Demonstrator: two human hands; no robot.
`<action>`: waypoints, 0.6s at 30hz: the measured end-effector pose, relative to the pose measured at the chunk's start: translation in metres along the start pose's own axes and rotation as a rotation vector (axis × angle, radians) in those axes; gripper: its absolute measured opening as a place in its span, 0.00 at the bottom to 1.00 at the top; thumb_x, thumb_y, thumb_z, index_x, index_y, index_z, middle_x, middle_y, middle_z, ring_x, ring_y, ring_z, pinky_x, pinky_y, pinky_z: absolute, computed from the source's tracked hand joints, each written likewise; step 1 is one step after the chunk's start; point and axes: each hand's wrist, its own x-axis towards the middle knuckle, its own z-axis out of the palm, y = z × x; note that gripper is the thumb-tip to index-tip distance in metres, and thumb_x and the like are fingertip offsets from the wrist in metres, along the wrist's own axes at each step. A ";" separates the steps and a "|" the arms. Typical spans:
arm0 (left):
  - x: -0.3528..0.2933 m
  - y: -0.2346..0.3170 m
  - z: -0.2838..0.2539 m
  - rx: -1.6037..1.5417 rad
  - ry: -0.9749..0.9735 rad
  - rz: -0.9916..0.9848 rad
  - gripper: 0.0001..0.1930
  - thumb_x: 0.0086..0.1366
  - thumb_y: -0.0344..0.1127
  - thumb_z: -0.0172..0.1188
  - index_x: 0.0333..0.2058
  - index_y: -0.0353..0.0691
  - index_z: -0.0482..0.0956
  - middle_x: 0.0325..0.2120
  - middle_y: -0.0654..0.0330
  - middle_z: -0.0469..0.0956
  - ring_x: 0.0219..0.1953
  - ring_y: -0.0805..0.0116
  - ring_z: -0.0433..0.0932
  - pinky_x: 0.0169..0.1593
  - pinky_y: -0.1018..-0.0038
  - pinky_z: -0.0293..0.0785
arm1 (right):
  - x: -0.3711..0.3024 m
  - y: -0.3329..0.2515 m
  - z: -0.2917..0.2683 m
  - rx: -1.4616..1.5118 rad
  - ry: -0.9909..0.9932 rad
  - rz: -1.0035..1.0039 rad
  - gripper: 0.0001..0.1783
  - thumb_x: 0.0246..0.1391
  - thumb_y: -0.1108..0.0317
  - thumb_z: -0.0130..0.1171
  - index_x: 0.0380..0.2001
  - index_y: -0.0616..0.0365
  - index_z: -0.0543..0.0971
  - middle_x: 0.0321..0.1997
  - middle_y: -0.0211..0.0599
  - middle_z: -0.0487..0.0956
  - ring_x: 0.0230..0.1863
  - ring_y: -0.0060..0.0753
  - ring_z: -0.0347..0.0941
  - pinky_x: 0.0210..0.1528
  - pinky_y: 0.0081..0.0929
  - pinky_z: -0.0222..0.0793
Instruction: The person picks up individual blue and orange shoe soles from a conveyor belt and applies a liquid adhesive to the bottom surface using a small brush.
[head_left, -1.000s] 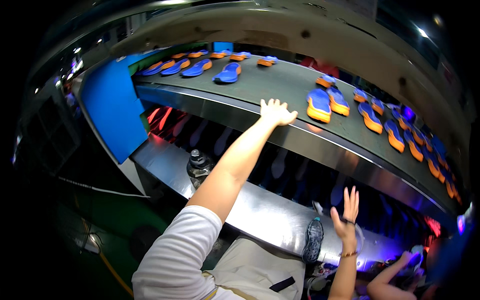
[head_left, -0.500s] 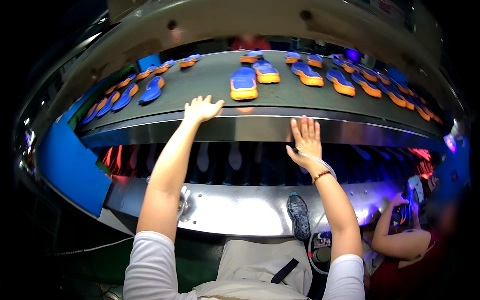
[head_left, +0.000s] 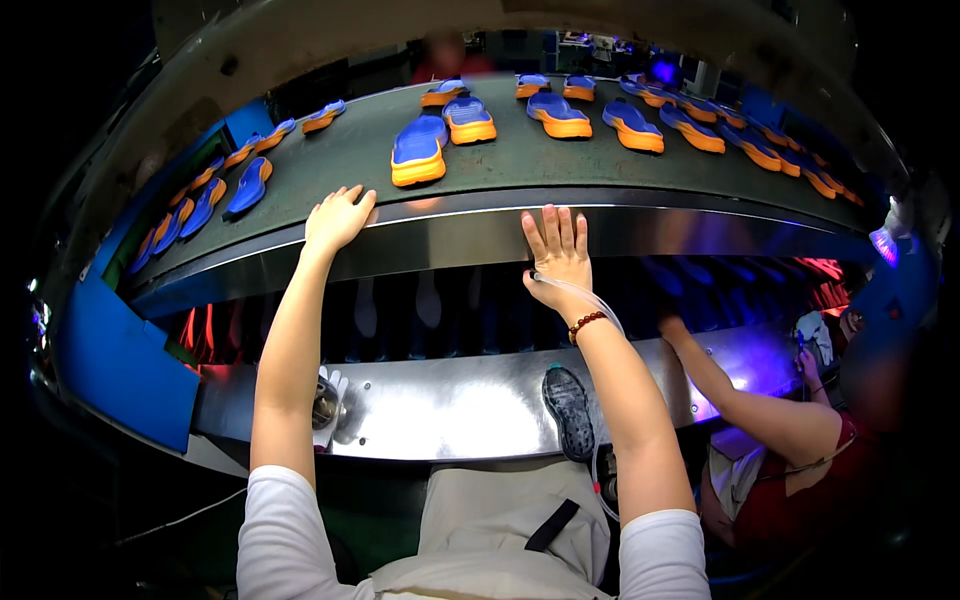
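Observation:
My left hand (head_left: 338, 216) lies with fingers outstretched over the near edge of a dark green conveyor belt (head_left: 330, 170), holding nothing. My right hand (head_left: 561, 256) is spread open at the shiny metal front rail (head_left: 690, 232) below the belt, palm turned away from me. A clear thin tube and a beaded bracelet (head_left: 587, 325) are at that wrist. Beyond my hands, blue-and-orange shoe midsoles (head_left: 418, 152) lie on the belt in several groups. The nearest pair is between and beyond my hands. A dark patterned shoe sole (head_left: 570, 412) lies on the metal ledge (head_left: 450, 410), left of my right forearm.
Dim sole shapes (head_left: 428, 298) stand under the belt, with red glow at both ends. A round metal piece (head_left: 325, 402) sits beside my left forearm. At right, a co-worker's arm (head_left: 745, 405) reaches into the lower opening. Blue panels (head_left: 130, 370) flank the belt at left.
The whole view has shifted, so belt, midsoles and both hands sit further left. My hands keep about the same place against the rail. The co-worker's arm now reaches under the belt.

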 end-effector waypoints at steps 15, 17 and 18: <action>-0.008 0.007 0.004 -0.219 0.321 0.150 0.24 0.62 0.48 0.45 0.54 0.41 0.66 0.53 0.52 0.67 0.54 0.55 0.67 0.55 0.66 0.63 | 0.001 0.003 0.005 0.155 0.096 -0.017 0.53 0.39 0.66 0.54 0.65 0.38 0.36 0.70 0.33 0.26 0.70 0.38 0.16 0.68 0.43 0.13; 0.002 0.008 0.005 -0.135 0.430 0.340 0.25 0.62 0.48 0.46 0.55 0.41 0.65 0.54 0.51 0.65 0.55 0.54 0.66 0.56 0.66 0.62 | -0.001 0.004 0.006 0.128 0.094 -0.008 0.53 0.39 0.67 0.53 0.65 0.38 0.36 0.70 0.33 0.25 0.70 0.38 0.16 0.68 0.43 0.13; 0.005 0.013 0.000 -0.050 0.534 0.525 0.26 0.62 0.48 0.47 0.56 0.41 0.63 0.55 0.50 0.63 0.56 0.52 0.64 0.56 0.65 0.62 | -0.001 0.006 0.006 0.104 0.088 -0.001 0.53 0.39 0.67 0.53 0.65 0.38 0.36 0.70 0.33 0.25 0.70 0.38 0.15 0.67 0.43 0.12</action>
